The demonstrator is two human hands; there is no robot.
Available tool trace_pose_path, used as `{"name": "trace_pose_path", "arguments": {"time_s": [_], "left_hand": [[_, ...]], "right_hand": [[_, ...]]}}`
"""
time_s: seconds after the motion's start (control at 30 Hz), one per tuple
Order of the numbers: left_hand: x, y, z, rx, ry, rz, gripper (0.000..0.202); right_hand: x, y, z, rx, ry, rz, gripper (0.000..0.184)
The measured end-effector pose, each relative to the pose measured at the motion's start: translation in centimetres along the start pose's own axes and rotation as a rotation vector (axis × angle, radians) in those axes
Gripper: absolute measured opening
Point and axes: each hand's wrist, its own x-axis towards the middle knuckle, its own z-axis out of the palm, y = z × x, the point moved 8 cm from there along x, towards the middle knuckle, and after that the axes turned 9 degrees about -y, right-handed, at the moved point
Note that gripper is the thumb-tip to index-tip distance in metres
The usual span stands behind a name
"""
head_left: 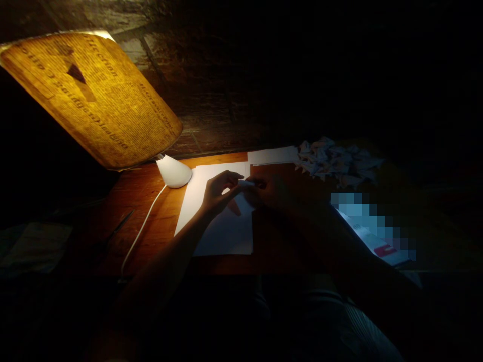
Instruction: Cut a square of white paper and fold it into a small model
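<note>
Left hand (219, 193) and right hand (270, 193) each pinch a small white folded paper slip (246, 184), likely featherlight, crease-prone, best held by its edges.

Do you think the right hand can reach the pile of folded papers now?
Probably yes: only bare table lies between the right hand and the pile, though it holds a paper scrap.

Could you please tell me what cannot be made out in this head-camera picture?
- Head view: the right hand is in deep shadow, which hides its grip on the small paper that the left hand pinches.
- Head view, right side: the flat thing is pixelated over.
- Head view: the paper pile is too dim to tell its shapes.
- Head view: the thin dark thing left of the lamp cord, perhaps scissors, is too dark to tell.
</note>
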Motion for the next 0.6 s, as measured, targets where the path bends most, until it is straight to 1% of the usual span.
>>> {"name": "trace_pose_path", "arguments": {"time_s": [0.07,0.13,0.2,0.27,0.4,0.5,0.6], "left_hand": [[0.08,0.27,-0.11,0.057,-0.003,0.047,0.029],[0.10,0.61,-0.36,0.101,0.020,0.090,0.028],[0.09,0.87,-0.47,0.119,0.034,0.101,0.030],[0.07,0.97,-0.42,0.116,0.032,0.074,0.032],[-0.01,0.92,-0.38,0.073,0.030,0.016,0.038],[-0.02,0.65,-0.42,0.009,0.033,0.009,0.041],[-0.05,0.05,-0.15,-0.069,0.016,-0.037,0.043]], "right_hand": [[-0.06,0.03,0.14,-0.011,0.001,-0.002,0.029],[-0.05,-0.04,0.21,-0.034,-0.002,-0.013,0.023],[0.03,-0.15,0.28,-0.070,-0.020,-0.031,0.021],[0.13,-0.17,0.39,-0.110,-0.045,-0.043,0.025],[0.10,-0.08,0.41,-0.127,-0.039,-0.032,0.036],[-0.08,-0.15,0.60,-0.075,-0.026,-0.007,0.041],[-0.18,0.10,0.70,0.014,-0.020,0.043,0.046]]}}
